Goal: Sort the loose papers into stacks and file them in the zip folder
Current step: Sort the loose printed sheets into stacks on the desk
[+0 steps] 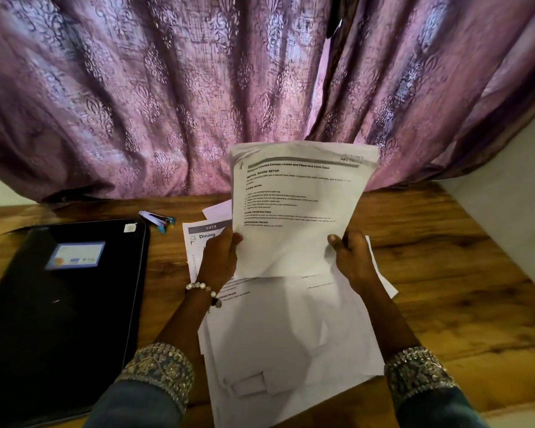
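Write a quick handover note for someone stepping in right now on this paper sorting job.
Left hand and right hand both grip the lower corners of one printed sheet, lifted over the table.
Loose papers lie unsorted beneath it; another sheet peeks out at left.
Black zip folder lies left, shut; nothing filed.
Left: sort into stacks, open folder, file.

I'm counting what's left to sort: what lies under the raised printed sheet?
More loose papers on the wooden table, including a "Dining" form. The raised sheet and both hands hide their middles.
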